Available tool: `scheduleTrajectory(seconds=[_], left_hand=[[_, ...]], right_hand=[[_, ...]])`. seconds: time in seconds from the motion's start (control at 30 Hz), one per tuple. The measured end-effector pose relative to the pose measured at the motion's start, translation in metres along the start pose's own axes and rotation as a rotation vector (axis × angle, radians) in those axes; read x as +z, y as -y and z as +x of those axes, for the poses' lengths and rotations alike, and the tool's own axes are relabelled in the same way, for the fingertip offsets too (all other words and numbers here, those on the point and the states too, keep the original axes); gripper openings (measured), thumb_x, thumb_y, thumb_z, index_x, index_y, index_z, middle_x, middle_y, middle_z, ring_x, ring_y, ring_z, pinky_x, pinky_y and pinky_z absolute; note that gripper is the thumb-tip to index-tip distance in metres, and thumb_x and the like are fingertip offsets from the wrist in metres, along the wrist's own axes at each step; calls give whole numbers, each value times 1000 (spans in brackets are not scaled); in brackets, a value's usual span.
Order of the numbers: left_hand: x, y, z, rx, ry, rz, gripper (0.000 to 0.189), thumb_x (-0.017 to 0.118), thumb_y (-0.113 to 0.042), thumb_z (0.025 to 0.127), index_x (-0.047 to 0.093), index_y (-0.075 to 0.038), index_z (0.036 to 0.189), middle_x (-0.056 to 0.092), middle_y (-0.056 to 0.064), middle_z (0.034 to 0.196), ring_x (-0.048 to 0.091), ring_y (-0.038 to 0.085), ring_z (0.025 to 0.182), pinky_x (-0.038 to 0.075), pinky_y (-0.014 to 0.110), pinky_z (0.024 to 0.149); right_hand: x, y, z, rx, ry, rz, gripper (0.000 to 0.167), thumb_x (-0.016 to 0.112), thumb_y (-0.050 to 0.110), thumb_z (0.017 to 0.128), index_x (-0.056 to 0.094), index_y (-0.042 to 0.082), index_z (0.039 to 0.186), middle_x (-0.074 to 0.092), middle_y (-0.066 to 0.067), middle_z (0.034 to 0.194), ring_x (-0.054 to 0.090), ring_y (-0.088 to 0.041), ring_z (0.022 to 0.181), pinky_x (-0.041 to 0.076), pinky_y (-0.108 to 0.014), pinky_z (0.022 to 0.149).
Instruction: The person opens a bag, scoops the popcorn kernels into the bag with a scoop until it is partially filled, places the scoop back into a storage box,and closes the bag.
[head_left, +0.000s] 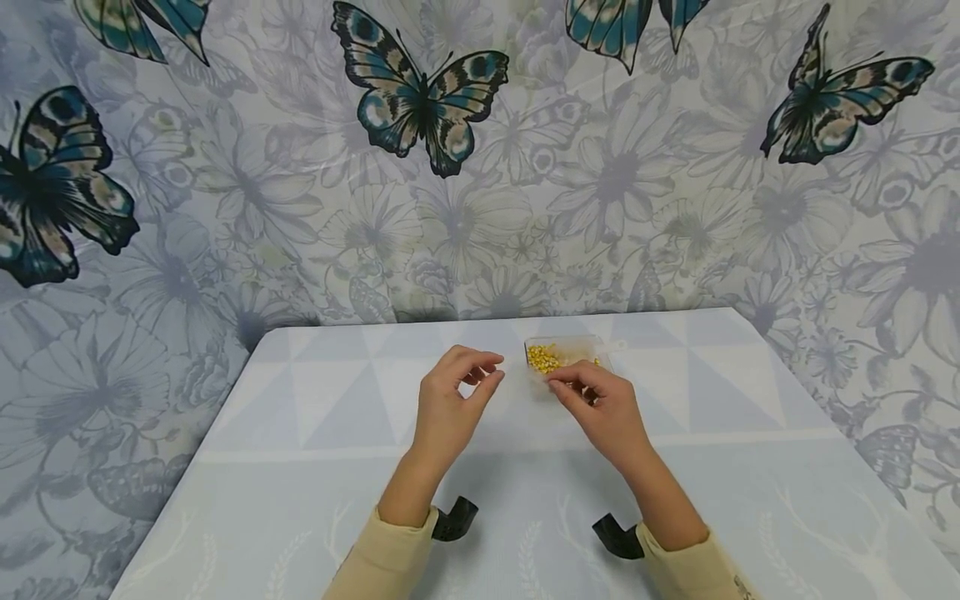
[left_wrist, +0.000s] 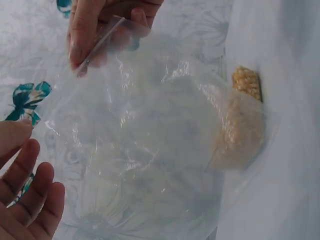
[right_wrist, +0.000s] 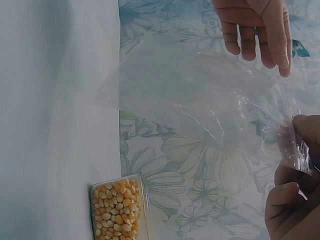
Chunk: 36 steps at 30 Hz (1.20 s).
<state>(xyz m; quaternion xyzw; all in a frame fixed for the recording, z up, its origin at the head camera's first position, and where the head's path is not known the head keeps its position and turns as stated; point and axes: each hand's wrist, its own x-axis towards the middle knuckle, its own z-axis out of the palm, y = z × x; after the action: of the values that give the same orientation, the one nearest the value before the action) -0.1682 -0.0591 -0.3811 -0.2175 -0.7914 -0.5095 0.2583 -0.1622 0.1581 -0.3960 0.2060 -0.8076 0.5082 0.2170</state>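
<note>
My right hand (head_left: 600, 408) pinches the top edge of a clear plastic zip bag (left_wrist: 145, 110) between thumb and fingers. The bag hangs thin and flat from that hand, with shiny creases across it. My left hand (head_left: 453, 396) is beside the bag's other top corner, fingers loosely bent and apart from the film in the left wrist view. Beyond the right hand stands a clear rectangular container (head_left: 581, 348) holding yellow corn kernels (right_wrist: 115, 210). In the left wrist view the bag's film partly covers the container.
The pale table (head_left: 345, 483) has a geometric and leaf pattern. Behind its far edge is a floral wall covering (head_left: 510, 250) with large butterflies. Black straps or mounts (head_left: 457, 518) stick out at both sleeve cuffs.
</note>
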Motion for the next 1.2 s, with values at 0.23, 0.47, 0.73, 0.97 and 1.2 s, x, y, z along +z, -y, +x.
scheduleTrajectory(seconds=[0.23, 0.47, 0.73, 0.97, 1.2], left_hand=[[8, -10, -6, -38, 95, -86, 9, 73, -15, 90, 74, -10, 98, 71, -1, 82, 64, 7, 70, 56, 23, 66], [20, -16, -11, -214, 198, -84, 11, 71, -19, 93, 73, -14, 102, 75, 0, 86, 68, 8, 69, 56, 21, 64], [22, -15, -12, -248, 211, -18, 14, 69, -22, 94, 72, -16, 106, 75, 1, 93, 67, 9, 70, 54, 21, 58], [23, -14, -13, -247, 241, -23, 14, 68, -22, 95, 72, -14, 106, 76, 1, 90, 70, 16, 70, 54, 20, 59], [22, -14, -13, -247, 247, -16, 14, 68, -22, 94, 73, -13, 105, 76, 1, 87, 69, 12, 66, 54, 20, 58]], right_hand=[[6, 0, -2, -7, -59, -6, 10, 71, 5, 90, 76, 9, 97, 69, -1, 82, 54, -4, 69, 44, -20, 53], [13, 1, -4, -36, -65, -4, 13, 71, 4, 89, 76, 12, 98, 66, 0, 79, 53, -4, 68, 43, -20, 52], [17, 4, -6, -21, -47, -8, 14, 72, 6, 89, 77, 15, 98, 72, 0, 84, 55, -3, 69, 44, -22, 52], [17, 3, -7, -1, -23, -17, 11, 74, 8, 88, 77, 16, 95, 73, 1, 82, 55, -4, 68, 43, -21, 53], [17, 3, -6, 24, 16, -39, 8, 74, 11, 88, 76, 16, 95, 73, 2, 83, 53, -4, 68, 42, -21, 54]])
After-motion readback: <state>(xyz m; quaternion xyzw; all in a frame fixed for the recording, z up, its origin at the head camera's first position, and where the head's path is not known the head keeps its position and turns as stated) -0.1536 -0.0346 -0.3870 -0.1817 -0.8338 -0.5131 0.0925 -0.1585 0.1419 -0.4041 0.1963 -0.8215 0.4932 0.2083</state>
